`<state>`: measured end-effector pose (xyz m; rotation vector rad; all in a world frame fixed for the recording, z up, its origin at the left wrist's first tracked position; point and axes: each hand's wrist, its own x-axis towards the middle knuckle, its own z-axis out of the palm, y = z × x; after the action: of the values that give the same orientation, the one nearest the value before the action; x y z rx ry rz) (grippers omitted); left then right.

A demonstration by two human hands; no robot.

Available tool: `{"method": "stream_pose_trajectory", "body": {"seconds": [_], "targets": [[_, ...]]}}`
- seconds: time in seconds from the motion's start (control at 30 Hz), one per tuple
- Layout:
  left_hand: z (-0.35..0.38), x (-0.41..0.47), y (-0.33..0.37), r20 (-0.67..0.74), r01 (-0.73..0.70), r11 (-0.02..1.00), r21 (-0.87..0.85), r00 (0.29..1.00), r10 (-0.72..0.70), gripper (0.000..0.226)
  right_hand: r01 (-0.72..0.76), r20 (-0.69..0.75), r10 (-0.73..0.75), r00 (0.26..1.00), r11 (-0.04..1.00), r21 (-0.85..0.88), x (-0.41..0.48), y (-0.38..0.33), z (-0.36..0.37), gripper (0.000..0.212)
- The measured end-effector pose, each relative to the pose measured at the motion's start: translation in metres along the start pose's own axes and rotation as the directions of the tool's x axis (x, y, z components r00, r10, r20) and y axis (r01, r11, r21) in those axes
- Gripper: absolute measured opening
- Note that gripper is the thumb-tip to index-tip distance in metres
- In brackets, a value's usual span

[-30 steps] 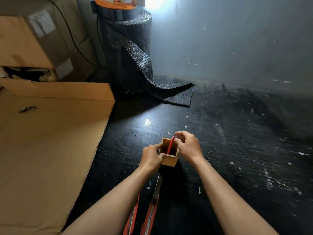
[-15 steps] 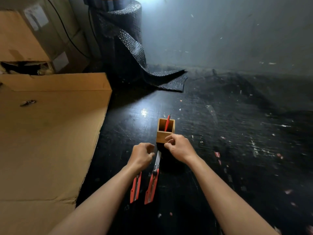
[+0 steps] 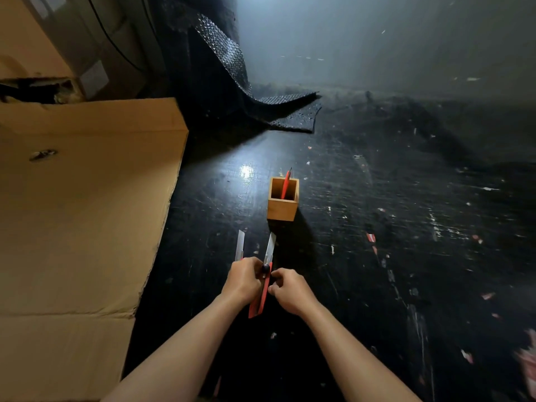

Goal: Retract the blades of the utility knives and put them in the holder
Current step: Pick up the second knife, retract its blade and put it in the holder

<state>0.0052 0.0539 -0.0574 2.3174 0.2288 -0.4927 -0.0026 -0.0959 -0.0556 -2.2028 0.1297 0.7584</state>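
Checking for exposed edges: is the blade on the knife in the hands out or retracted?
Out. A bare silver blade juts past the red knife held by the left hand and right hand.

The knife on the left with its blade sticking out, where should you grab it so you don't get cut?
Probably by its red handle, the end nearest the person, coming from behind. The left knife lies flat on the black floor with its bare blade pointing away toward the wooden holder. The left hand covers most of that handle, so its exact shape is hidden.
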Motion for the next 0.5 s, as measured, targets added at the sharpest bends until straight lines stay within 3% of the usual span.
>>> {"method": "stream_pose_trajectory", "body": {"seconds": [0.1,0.3,0.5], "targets": [[0.006,0.001,0.001,-0.005,0.046,0.998,-0.035,0.999,-0.047,0.033,-0.014,-0.001,0.014,1.000,0.997,0.079,0.001,0.003,0.005,0.036],[0.011,0.003,0.002,0.025,0.145,0.946,-0.289,0.989,-0.144,0.034,-0.017,-0.115,0.062,0.991,0.934,0.356,-0.002,0.013,0.013,0.020],[0.001,0.000,0.013,0.084,0.152,0.817,-0.557,0.988,-0.127,0.033,0.075,-0.188,0.032,0.982,0.840,0.537,-0.010,0.006,-0.007,0.025]]}}
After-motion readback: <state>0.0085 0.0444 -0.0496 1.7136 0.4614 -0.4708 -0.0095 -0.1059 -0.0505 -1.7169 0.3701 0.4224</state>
